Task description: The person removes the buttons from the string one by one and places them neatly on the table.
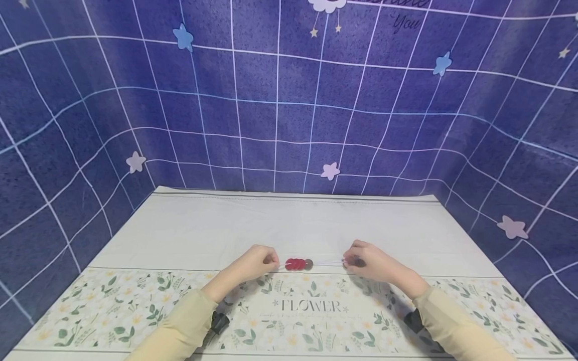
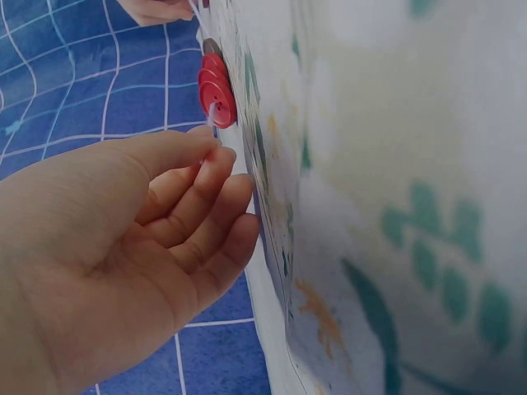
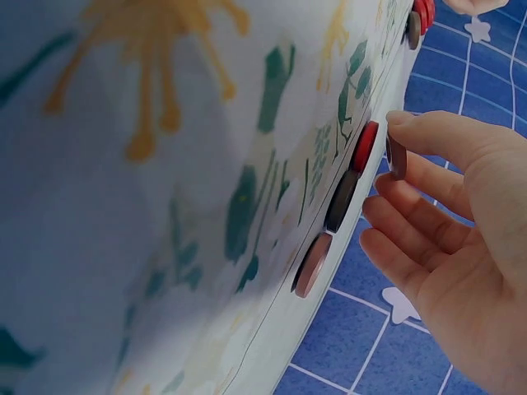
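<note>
A blue grid-patterned backdrop with paper stars walls in a worktop [image 1: 189, 230] under a white floral cloth. Three loose buttons [image 3: 342, 200] lie on the cloth beside the right hand [image 1: 372, 263], which pinches a dark button [image 3: 397, 156]. The left hand [image 1: 255, 263] pinches a white string [image 1: 327, 262] stretched between both hands. About four red buttons and one brown button [image 1: 299, 263] sit threaded near the left hand.
</note>
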A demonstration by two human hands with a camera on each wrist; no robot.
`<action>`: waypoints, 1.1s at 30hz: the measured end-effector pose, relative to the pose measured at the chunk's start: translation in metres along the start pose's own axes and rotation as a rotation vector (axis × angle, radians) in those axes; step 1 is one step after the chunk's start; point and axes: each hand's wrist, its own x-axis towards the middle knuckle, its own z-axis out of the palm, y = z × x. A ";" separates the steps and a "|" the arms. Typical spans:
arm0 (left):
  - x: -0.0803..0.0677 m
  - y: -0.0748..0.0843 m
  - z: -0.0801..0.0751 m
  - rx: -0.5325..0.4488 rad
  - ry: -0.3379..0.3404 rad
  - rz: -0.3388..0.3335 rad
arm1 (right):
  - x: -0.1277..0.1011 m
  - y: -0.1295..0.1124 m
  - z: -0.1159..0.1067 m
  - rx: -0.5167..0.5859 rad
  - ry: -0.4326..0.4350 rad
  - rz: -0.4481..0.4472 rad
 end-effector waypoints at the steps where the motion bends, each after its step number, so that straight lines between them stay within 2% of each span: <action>1: 0.000 0.000 0.000 -0.001 0.000 -0.002 | 0.000 0.000 0.000 0.000 -0.001 0.004; 10: -0.001 0.000 0.001 0.001 -0.001 -0.021 | -0.002 0.003 0.001 -0.016 -0.002 0.018; 25: -0.001 0.000 0.002 0.004 0.009 -0.015 | -0.006 0.003 -0.002 -0.030 0.018 0.009; 33: -0.001 0.000 0.001 0.003 0.006 -0.019 | -0.009 0.006 -0.004 -0.027 0.007 0.050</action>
